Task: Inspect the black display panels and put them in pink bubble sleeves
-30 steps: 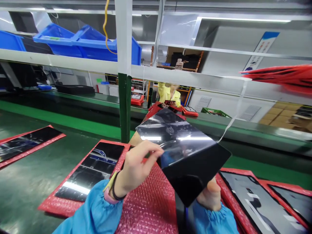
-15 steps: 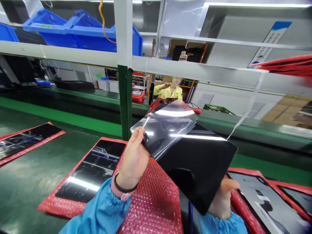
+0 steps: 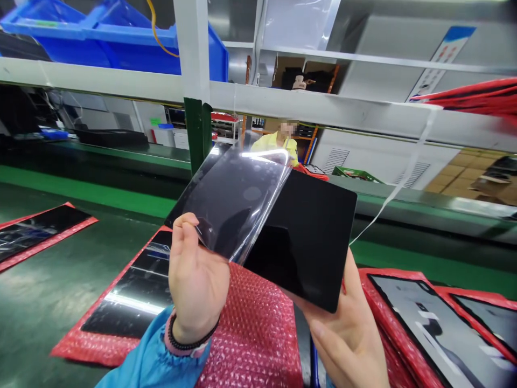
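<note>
A glossy black screen panel point(image 3: 309, 231) is held up tilted in front of me. My right hand point(image 3: 347, 328) is closed round its lower right corner, with the fingers behind it. A clear film point(image 3: 238, 199) lies bent over the panel's left part, its folded edge running diagonally across the middle. My left hand point(image 3: 197, 275) is closed at the film's lower left edge, thumb and fingertips together. Whether those fingers also touch the panel is hard to make out. Beneath my hands lies a red bubble-wrap sheet point(image 3: 258, 328).
Left of me, black panels point(image 3: 129, 293) rest on red bubble wrap on the green bench point(image 3: 36, 302). On the right are wrapped grey-backed panels point(image 3: 436, 323). A green-and-white post point(image 3: 197, 124) stands ahead, below blue bins point(image 3: 137, 37). A person in yellow point(image 3: 277, 141) is across the bench.
The film is now folded further left across the panel, uncovering its right part. My left hand moved left and down; the panel shifted left, and more of my right hand shows.
</note>
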Demonstrator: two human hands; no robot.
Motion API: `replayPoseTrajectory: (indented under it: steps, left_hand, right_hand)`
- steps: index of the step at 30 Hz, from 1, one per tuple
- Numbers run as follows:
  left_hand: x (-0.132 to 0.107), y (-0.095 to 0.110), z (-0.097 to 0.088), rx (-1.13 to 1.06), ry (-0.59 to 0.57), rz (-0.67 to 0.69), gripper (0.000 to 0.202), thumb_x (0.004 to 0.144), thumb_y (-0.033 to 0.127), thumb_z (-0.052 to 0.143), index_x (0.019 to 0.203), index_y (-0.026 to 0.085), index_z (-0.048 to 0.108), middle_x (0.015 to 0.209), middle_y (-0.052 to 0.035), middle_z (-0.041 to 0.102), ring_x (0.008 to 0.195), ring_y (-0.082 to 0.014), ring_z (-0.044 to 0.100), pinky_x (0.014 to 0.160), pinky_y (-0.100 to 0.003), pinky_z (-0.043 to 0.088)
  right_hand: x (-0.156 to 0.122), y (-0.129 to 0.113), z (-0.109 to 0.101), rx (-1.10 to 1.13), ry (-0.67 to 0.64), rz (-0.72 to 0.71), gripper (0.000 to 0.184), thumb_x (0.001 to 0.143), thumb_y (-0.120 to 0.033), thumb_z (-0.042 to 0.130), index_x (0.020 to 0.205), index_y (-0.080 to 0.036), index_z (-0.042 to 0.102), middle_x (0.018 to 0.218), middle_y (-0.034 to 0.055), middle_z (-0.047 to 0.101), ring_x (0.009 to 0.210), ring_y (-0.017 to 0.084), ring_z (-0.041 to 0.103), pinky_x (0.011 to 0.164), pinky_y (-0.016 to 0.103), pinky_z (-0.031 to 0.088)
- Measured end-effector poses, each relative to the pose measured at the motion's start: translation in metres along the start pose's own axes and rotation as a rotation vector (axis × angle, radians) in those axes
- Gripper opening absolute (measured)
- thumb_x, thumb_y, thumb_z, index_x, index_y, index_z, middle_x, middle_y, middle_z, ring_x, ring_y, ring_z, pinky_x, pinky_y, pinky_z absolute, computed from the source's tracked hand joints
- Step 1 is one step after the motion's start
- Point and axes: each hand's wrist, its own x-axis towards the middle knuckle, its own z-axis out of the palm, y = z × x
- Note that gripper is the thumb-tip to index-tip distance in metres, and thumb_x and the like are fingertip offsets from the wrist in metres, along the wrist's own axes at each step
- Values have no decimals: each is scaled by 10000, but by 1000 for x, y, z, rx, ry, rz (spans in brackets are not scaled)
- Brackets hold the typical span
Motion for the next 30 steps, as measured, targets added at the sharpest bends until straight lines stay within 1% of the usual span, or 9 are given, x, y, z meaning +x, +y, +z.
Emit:
replayPoseTrajectory:
  steps: [3,6,9,11,14,17,21,25,30]
  left_hand:
    - [-1,0,0,-7,-7,9,92,891,350,590,907,270,632,947,20,610,939,-158,604,926,-362,520]
    - [-1,0,0,-23,-22,21,90,900,332,584,906,260,638,942,22,629,913,-144,620,901,-329,533]
    - [1,1,0,0,-19,28,96,901,330,583,893,255,643,939,29,646,933,-141,627,916,-310,523]
    - [3,1,0,19,-3,24,96,893,337,593,892,259,650,945,38,651,988,-151,622,958,-328,501]
    - [8,0,1,8,28,-16,90,885,327,601,879,257,658,953,44,658,1063,-162,604,1009,-349,468]
    - [14,-2,3,-39,68,-75,99,894,289,586,859,238,663,956,37,676,1064,-152,608,1014,-329,461]
    - [20,-7,3,-86,117,-125,126,901,276,576,864,212,678,939,21,687,1023,-139,618,1025,-314,438]
    - [25,-10,-1,-74,113,-125,100,876,274,608,861,208,681,951,23,680,1043,-143,600,1057,-314,396]
    - [29,-9,-3,-63,81,-141,83,849,293,624,863,218,657,936,23,670,981,-155,613,968,-315,444]
  right_hand:
    - [-3,1,1,1,18,3,951,769,-257,733,1465,-503,135,1508,-11,397,1298,309,492,1002,589,447]
    - [-4,4,1,-3,43,-25,885,813,-239,684,1468,-495,146,1505,-30,403,1347,276,434,1067,570,396]
    - [-3,7,-2,1,4,-77,803,855,-243,631,1468,-487,172,1514,-32,388,1343,277,439,1050,574,414]
    - [-2,6,-4,27,-45,-80,767,863,-248,616,1466,-478,201,1497,-14,419,1327,284,460,1032,579,426]
    - [-2,0,-5,98,-108,-48,761,842,-246,624,1453,-485,240,1501,-15,413,1339,292,441,1050,585,394]
    - [-4,-5,-3,119,-156,-32,794,815,-239,645,1441,-513,240,1521,-43,376,1356,295,415,1070,589,361]
    - [-8,-6,3,58,-110,-21,761,851,-283,632,1438,-532,217,1492,-58,420,1349,273,427,1099,594,320]
    - [-10,-3,8,78,-95,-13,741,861,-278,640,1422,-552,240,1457,-62,466,1335,238,447,1098,534,352]
    - [-9,8,1,89,-133,-31,664,869,-251,628,1406,-511,336,1402,-16,545,1245,235,551,1053,467,425]
